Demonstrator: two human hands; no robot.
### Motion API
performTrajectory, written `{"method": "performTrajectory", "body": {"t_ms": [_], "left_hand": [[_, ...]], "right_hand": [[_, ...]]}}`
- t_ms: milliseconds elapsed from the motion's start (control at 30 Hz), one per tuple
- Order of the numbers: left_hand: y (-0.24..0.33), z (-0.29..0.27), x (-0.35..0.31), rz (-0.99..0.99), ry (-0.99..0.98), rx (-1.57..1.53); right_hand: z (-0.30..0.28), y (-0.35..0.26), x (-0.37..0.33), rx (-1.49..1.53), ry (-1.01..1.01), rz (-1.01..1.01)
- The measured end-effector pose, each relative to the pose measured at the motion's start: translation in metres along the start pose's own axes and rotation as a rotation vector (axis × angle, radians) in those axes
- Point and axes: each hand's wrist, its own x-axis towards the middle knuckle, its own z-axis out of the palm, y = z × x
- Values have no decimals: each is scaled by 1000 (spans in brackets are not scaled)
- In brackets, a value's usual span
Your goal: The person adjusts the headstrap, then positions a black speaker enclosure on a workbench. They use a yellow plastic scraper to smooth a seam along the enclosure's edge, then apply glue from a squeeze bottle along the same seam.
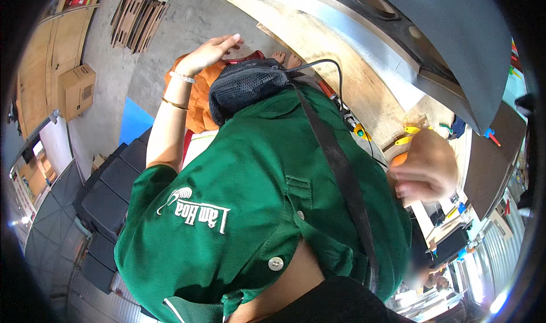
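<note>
My left hand (213, 52) is raised over an orange cloth (196, 95), beside a black mesh pouch (247, 84) at my waist. Its fingers are stretched out, and nothing shows in them. On the other side, my right hand (426, 166) is smeared by motion near my chest, so its grip is unclear. An orange rounded thing (399, 159) shows right against that hand; whether I hold it cannot be made out. Yellow-handled tools (410, 130) lie on the wooden workbench (364, 87) just beyond it.
A large grey-covered panel (455, 44) with a dark, holed frame (378, 7) rises over the bench. A black cable (340, 78) loops from the pouch. Behind on the left are a cardboard box (77, 92), stacked brown strips (137, 20) and dark padded blocks (108, 200).
</note>
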Motion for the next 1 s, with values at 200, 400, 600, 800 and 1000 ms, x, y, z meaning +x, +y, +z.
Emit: {"method": "performTrajectory", "body": {"t_ms": [200,400,600,800,1000], "left_hand": [[-105,5,25,-304,-174,-379],[-246,57,9,-664,200,479],[-273,-3,-16,-700,-394,101],[-233,-82,51,-514,-408,168],[-234,-88,81,-391,-132,797]], "right_hand": [[65,146,-26,56,342,802],[134,223,-75,-213,81,1190],[142,136,-27,10,160,1631],[229,197,-58,712,443,1539],[380,255,-89,935,1020,1409]]}}
